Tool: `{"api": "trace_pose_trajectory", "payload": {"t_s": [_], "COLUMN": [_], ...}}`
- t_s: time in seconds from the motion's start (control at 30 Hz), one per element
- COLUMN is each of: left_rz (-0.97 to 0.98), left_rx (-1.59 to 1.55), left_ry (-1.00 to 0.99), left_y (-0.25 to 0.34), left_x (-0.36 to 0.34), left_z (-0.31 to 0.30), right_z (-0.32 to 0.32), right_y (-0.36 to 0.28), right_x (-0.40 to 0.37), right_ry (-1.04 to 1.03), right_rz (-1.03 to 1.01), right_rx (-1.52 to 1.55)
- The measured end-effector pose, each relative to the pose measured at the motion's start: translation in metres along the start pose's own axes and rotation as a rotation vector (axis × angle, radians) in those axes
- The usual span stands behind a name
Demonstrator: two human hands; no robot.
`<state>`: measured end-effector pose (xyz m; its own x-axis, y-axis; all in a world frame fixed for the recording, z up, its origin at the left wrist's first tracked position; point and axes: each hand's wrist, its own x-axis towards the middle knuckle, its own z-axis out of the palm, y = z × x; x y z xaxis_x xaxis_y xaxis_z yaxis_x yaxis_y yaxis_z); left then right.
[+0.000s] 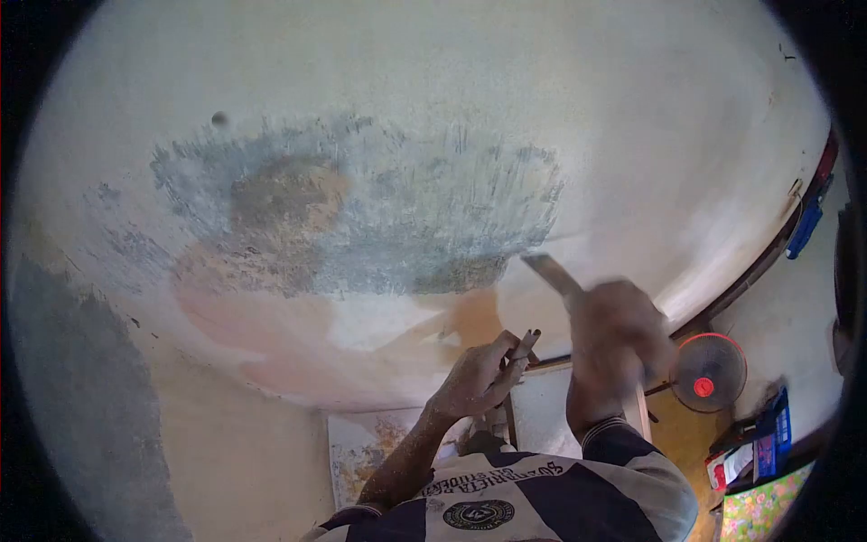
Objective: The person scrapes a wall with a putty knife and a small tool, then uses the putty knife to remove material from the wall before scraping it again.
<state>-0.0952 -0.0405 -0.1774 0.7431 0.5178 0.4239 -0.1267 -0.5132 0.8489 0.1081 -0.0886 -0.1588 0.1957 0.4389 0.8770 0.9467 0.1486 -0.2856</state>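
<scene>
The scraped patch [433,203] presents a rough, matt, streaked finish. Around the patch, the painted surface [632,135] is comparatively smooth. Adjacent to the patch's lower right edge, the scraper blade [553,274] appears to be flat, dull metal. Below the patch, the shirt [564,506] is matt, printed cloth. Below and right of the patch, the fan hub [703,387] appears to be smooth plastic.
</scene>
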Motion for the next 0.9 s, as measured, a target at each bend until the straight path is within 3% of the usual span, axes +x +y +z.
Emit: {"api": "trace_pose_trajectory", "payload": {"t_s": [0.1, 0.2, 0.33, 0.47, 0.57, 0.67, 0.77, 0.8, 0.9], "left_rz": [0.014, 0.142, 0.234, 0.509, 0.586, 0.376, 0.390, 0.480, 0.469], "left_rx": [0.062, 0.002, -0.038, 0.106, 0.215, 0.075, 0.029, 0.082, 0.338], "left_ry": [0.007, 0.180, 0.325, 0.504, 0.462, 0.473, 0.555, 0.599, 0.475], "left_y": [-0.007, -0.013, -0.012, -0.002, 0.018, 0.017, 0.006, 0.003, 0.007], "left_x": [-0.010, -0.005, -0.015, 0.007, 0.039, 0.053, 0.056, 0.059, 0.063], "left_z": [0.009, 0.008, 0.013, 0.016, 0.008, 0.025, 0.047, 0.050, 0.037], "right_z": [0.022, 0.034, 0.028, 0.013, 0.010, 0.003, -0.006, -0.009, -0.014], "right_y": [-0.059, -0.048, -0.045, -0.050, -0.066, -0.084, -0.086, -0.086, -0.079], "right_x": [0.047, 0.048, 0.035, 0.041, 0.034, 0.025, 0.013, 0.008, -0.017], "right_ry": [0.193, 0.205, 0.390, 0.579, 0.614, 0.635, 0.620, 0.608, 0.517], "right_rz": [0.005, -0.243, 0.217, 0.242, 0.257, 0.289, 0.274, 0.313, 0.372], "right_rx": [0.599, 1.084, 1.307, 1.420, 1.565, 1.656, 1.522, 1.424, 1.024]}}
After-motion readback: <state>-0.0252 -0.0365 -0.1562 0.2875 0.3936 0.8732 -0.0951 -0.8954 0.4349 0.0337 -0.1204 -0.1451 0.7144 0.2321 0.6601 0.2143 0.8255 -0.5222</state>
